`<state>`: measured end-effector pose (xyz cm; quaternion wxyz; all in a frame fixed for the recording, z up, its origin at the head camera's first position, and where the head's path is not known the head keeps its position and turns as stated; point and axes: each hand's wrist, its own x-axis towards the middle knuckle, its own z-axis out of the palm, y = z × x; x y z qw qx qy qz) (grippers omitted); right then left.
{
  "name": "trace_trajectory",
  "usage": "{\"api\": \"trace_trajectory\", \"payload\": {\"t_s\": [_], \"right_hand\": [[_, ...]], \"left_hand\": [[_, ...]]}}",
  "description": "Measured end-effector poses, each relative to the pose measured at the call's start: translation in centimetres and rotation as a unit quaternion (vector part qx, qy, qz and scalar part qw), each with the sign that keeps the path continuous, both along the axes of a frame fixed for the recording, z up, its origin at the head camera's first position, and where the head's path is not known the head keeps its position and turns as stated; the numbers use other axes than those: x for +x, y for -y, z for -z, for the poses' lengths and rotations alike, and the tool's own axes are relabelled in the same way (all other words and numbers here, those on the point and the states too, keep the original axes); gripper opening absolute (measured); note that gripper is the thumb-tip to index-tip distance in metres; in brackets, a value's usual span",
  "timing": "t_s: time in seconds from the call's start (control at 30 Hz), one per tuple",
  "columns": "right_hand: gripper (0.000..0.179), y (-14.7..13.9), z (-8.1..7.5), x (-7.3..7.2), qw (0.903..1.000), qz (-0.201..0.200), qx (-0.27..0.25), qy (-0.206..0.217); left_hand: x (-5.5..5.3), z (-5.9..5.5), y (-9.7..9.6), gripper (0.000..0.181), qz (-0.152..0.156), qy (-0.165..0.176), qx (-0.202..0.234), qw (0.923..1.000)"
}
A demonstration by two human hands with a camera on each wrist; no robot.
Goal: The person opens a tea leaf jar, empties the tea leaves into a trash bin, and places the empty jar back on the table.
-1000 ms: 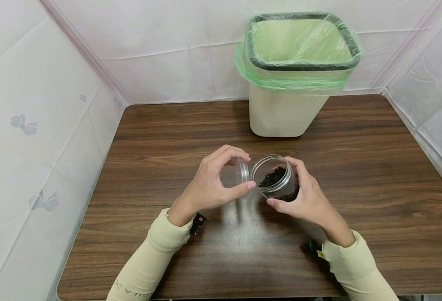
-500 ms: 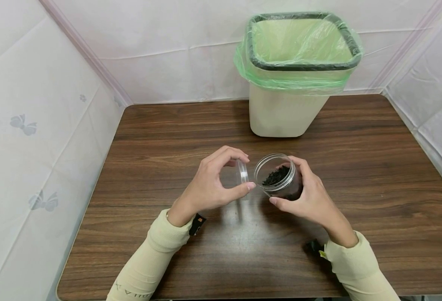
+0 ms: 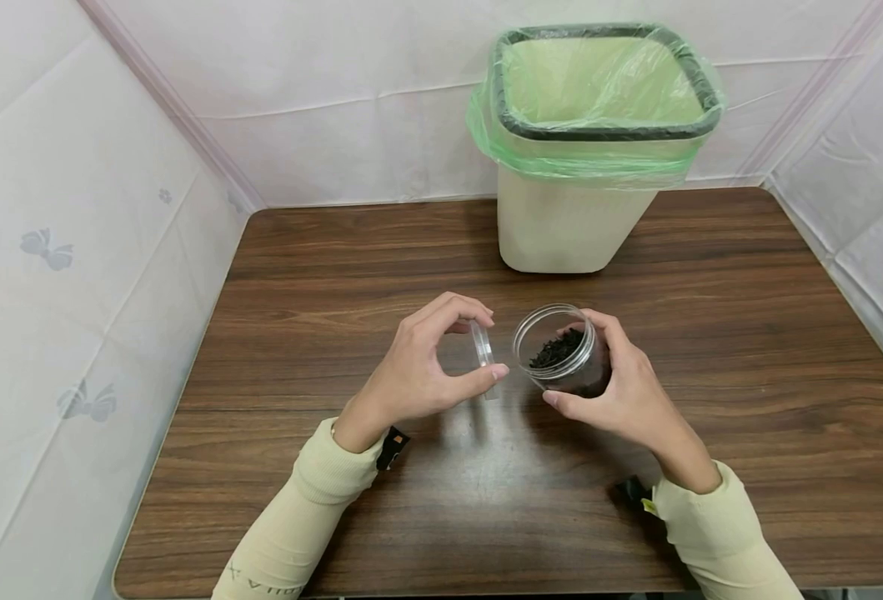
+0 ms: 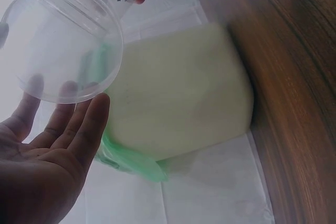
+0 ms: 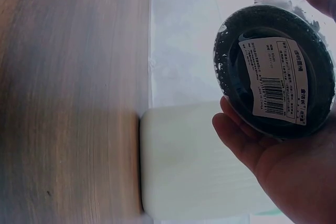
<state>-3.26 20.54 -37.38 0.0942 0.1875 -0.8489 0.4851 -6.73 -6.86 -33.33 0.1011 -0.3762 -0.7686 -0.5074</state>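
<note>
My left hand [image 3: 432,358] holds a clear round lid [image 3: 482,343] on edge by its rim, thumb below and fingers above. In the left wrist view the lid [image 4: 68,40] faces the camera, fingertips at its lower rim. To its right, my right hand [image 3: 632,387] grips a clear jar [image 3: 589,379], tilted with its uncovered mouth toward the lid. Dark, dry, leaf-like shreds [image 3: 557,350] lie inside it. The right wrist view shows the jar's base with a printed white label [image 5: 275,80]. A small gap separates lid and jar.
A cream waste bin [image 3: 572,221] with a green plastic liner [image 3: 599,171] and dark rim stands at the back of the brown wood-grain table [image 3: 321,275]. White sheeting [image 3: 336,108] encloses the back and sides.
The jar in my right hand has moved slightly right, away from the lid, so the gap between them is wider. The left hand has shifted barely, turning the lid a little.
</note>
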Motion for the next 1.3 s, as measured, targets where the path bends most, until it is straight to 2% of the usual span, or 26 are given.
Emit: {"api": "trace_trajectory", "payload": {"t_s": [1.3], "right_hand": [[0.096,-0.67,-0.1,0.14,0.9997,0.017,0.015,-0.001]], "left_hand": [[0.14,0.77,0.3,0.039,-0.005,0.022,-0.015,0.9996]]}}
